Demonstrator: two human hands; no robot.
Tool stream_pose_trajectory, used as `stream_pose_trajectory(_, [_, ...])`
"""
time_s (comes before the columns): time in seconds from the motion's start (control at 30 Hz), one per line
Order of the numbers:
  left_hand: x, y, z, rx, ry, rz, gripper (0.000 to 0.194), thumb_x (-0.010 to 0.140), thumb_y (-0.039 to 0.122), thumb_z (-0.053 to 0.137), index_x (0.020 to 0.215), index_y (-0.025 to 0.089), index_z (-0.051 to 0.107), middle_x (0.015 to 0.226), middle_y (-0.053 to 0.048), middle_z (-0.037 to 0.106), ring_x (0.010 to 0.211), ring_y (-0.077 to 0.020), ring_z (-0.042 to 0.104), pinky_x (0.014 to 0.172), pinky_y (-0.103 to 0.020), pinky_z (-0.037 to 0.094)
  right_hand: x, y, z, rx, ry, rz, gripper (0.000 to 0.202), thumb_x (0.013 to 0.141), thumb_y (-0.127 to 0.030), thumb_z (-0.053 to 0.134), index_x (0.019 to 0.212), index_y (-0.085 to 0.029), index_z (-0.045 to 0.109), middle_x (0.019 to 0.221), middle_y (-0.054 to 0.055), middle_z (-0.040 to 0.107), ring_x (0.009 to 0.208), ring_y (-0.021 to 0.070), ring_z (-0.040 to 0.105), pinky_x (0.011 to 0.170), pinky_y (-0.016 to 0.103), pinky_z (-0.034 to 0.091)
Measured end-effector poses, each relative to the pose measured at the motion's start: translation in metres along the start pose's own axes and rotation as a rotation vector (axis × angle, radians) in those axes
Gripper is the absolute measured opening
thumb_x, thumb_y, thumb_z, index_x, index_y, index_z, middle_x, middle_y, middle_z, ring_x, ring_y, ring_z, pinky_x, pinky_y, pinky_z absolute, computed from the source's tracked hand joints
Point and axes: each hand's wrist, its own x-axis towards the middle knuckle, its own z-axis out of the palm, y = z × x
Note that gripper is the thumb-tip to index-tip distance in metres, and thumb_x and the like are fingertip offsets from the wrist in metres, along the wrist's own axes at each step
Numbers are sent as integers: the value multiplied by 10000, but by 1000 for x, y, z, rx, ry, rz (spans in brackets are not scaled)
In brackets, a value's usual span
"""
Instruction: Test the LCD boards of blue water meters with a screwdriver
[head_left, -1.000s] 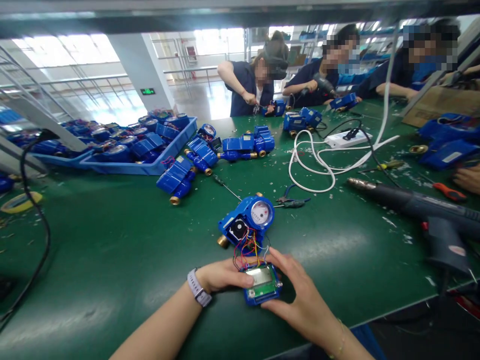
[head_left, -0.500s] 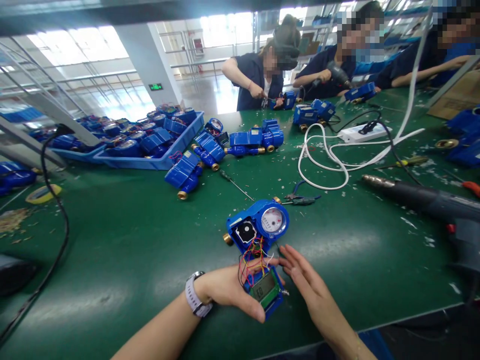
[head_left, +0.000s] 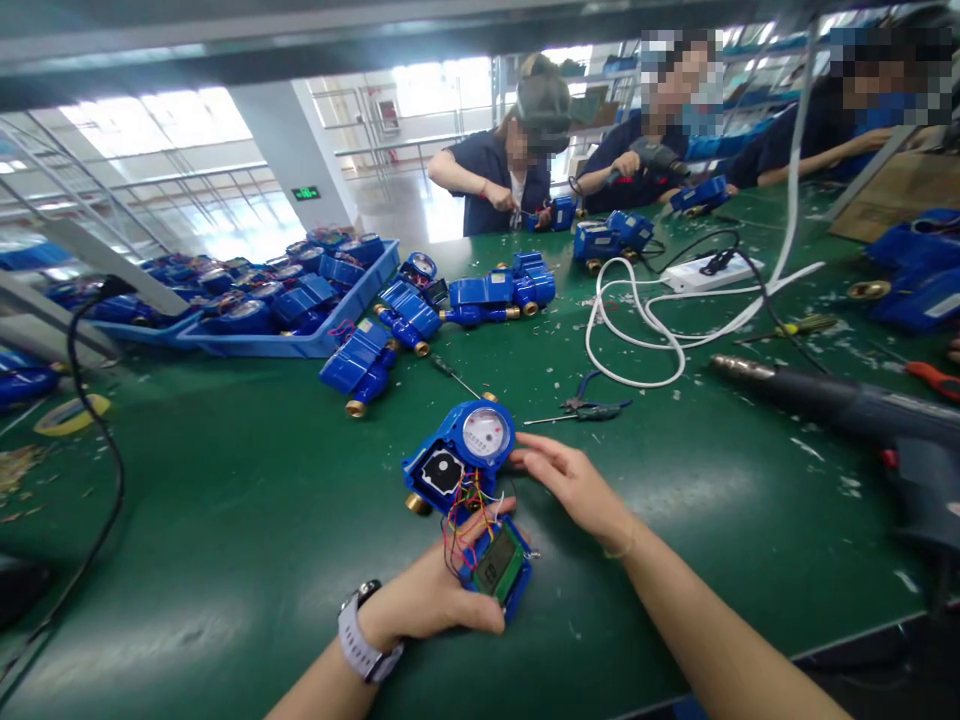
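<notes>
A blue water meter (head_left: 450, 455) with a round white dial and brass pipe ends lies on the green bench, its square compartment uncovered. Thin coloured wires run from it to a blue display module (head_left: 499, 565) with a small LCD on a green board. My left hand (head_left: 442, 600) grips this module, thumb at its near edge and fingers behind it, partly hidden. Beside the dial, my right hand (head_left: 574, 485) has its fingers stretched out, the tips at the meter's right side. Just beyond lie a screwdriver (head_left: 592, 413) and pliers (head_left: 581, 395).
Several blue meters (head_left: 480, 295) lie farther back, beside a blue crate (head_left: 300, 345) full of them. A white cable (head_left: 637, 375) loops from a power strip (head_left: 712, 270). On the right rests a heat gun (head_left: 825, 400). A co-worker (head_left: 487, 180) and others work across the bench.
The meter and the display module have shifted left along the bench. My right hand has moved up and left, from beside the module to the dial's side. My left hand keeps its hold.
</notes>
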Motion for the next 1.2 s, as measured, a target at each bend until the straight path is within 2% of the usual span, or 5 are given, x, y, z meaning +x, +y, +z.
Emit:
stream_pose_trajectory(0.17, [-9,-7,-5,-132,-71,-39,1121,626,488,896,1521,267,259,1452,-166,490,1368,-342,470,1183,-520,292,19,23,-52,-473,217,-66,352,924,-303,583,1214,-110,638,1318,163,575,1310,323,444,1142,581,255])
stream_pose_trajectory(0.53, [-7,-3,-18,-105,-272,2,1100,694,298,878,1544,327,179,1593,-156,323,1417,-323,418,1187,-506,293,-37,16,-70,-498,236,154,234,847,-370,475,869,-188,621,833,110,631,792,276,587,763,441,431])
stream_pose_trajectory(0.73, [-5,-3,-13,-119,-229,0,1125,648,247,907,1537,322,221,1562,-154,385,1419,-311,418,1186,-475,309,-100,-28,-49,9,240,385,386,967,-605,378,976,-226,453,619,-15,538,433,153,503,408,264,418])
stream_pose_trajectory(0.93, [-5,-4,-11,-110,-189,-19,1076,619,242,923,1503,286,311,1470,-150,495,1377,-310,472,1178,-472,328,-155,-36,-2,535,319,630,506,902,-687,564,1082,-221,482,554,-46,477,411,130,425,388,217,355])
stream_pose_trajectory(1.2, [-9,-6,-2,-82,-130,-19,1128,663,376,895,1555,265,214,1533,-185,427,1408,-336,436,1193,-503,295,-169,-15,16,200,390,223,247,1045,-445,470,1168,-236,517,694,-29,478,573,120,467,536,203,430])
